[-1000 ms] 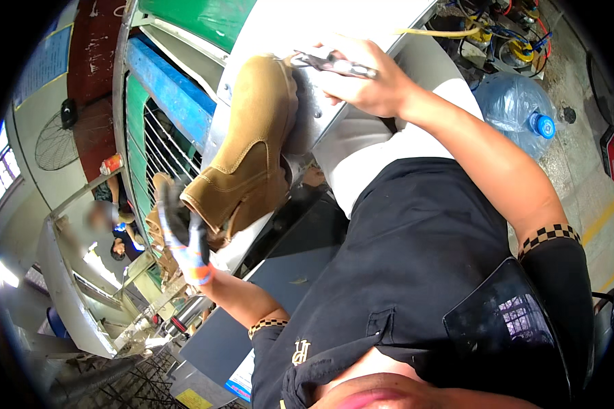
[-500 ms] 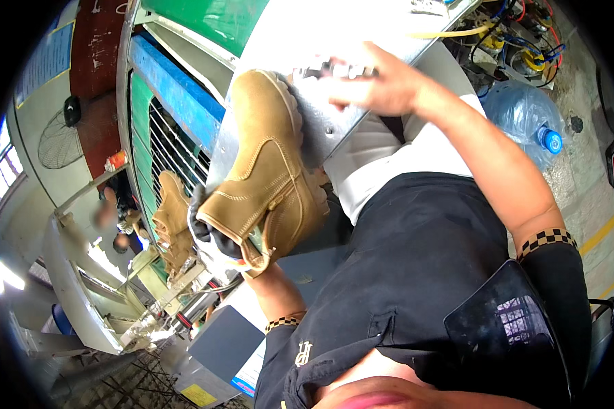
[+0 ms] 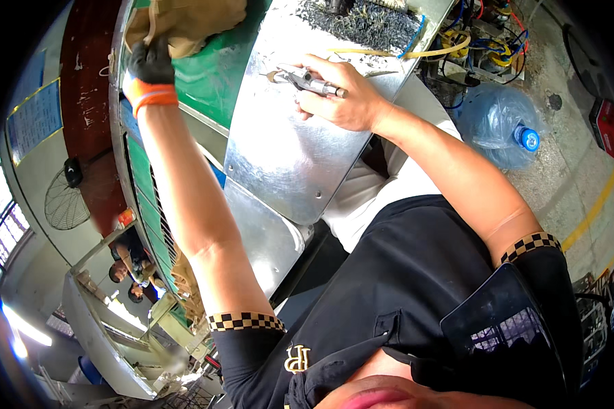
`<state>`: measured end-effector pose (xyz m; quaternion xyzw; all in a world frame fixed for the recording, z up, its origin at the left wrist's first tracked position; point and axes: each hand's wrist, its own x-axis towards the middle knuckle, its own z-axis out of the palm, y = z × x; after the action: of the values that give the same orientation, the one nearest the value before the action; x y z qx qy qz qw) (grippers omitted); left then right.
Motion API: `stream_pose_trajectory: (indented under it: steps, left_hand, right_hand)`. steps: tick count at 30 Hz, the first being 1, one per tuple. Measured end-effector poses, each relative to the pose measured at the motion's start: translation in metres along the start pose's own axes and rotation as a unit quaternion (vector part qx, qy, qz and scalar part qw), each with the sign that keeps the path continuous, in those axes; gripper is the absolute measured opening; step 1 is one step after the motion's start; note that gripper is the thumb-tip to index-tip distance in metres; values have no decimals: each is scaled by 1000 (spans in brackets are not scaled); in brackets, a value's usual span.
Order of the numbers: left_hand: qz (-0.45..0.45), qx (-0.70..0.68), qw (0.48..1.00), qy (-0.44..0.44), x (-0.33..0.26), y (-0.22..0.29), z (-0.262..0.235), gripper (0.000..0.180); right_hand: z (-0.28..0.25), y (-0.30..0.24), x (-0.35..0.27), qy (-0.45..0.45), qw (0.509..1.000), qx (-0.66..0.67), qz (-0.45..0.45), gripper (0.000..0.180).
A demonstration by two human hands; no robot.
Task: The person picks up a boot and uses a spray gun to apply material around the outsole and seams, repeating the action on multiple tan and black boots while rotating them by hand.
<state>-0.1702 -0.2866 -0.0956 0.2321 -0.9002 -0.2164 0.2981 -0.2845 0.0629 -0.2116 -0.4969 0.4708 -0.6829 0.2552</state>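
Observation:
At the upper left, my left hand (image 3: 151,73), in a dark glove with an orange cuff, is closed at the edge of a tan boot (image 3: 201,24). The boot lies on the green surface (image 3: 215,85) and is cut off by the top of the view. My right hand (image 3: 351,95) is bare and wrapped round silvery metal pliers (image 3: 310,83), whose narrow jaws point left. It is over the shiny metal plate (image 3: 280,160) in front of me.
A black bristly pad (image 3: 361,31) and a pale hose (image 3: 443,51) are at the plate's far end. A large clear bottle (image 3: 501,126) stands on the floor to the right, below tangled wires. More tan boots (image 3: 187,283) sit on the left; two people (image 3: 126,273) are beyond.
My left arm has swung from under the boot near me to the far left, where the hand meets a tan boot. The near boot has left the plate. My right hand keeps the pliers, slightly lower.

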Motion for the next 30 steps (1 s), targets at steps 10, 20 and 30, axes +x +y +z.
stream_pose_trajectory:
  steps: [10, 20, 30]
  left_hand:
    - [-257, -134, 955, 68, -178, 18, -82, 47]
    - [-474, 576, 645, 163, -513, -115, -393, 93]
    - [-648, 406, 616, 188, -557, -186, -421, 86]
  right_hand:
    - [-5, -8, 0, -36, 976, 152, 154, 41]
    - [0, -20, -1, 22, 966, 91, 241, 16]
    - [-7, -1, -15, 44, 958, 45, 281, 30]
